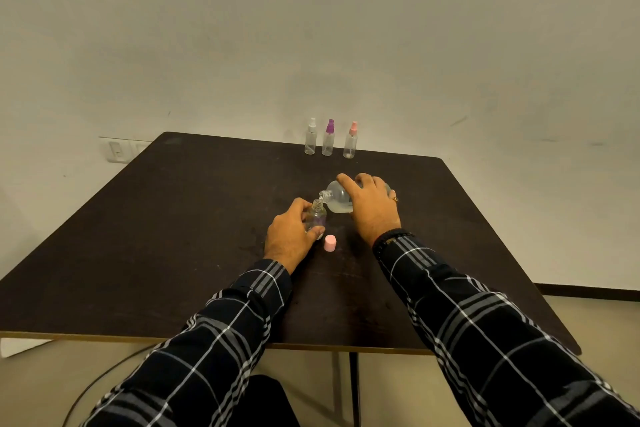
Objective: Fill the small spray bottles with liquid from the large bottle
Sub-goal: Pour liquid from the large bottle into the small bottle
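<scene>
Dark wood table (173, 236) carries everything. Our right hand (372, 210) grips the tilted large bottle (337, 201), its mouth at the open small bottle (318, 217) gripped upright by our left hand (287, 236). Three capped spray bottles (329, 139) line the far edge. Pink cap (330, 242) sits beside our left hand.

We see a dark brown matt wooden table (173, 218), three clear glossy plastic spray bottles (328, 142), a smooth pink plastic cap (330, 242), a clear plastic large bottle (337, 199), and dark checked cloth sleeves (485, 322).
</scene>
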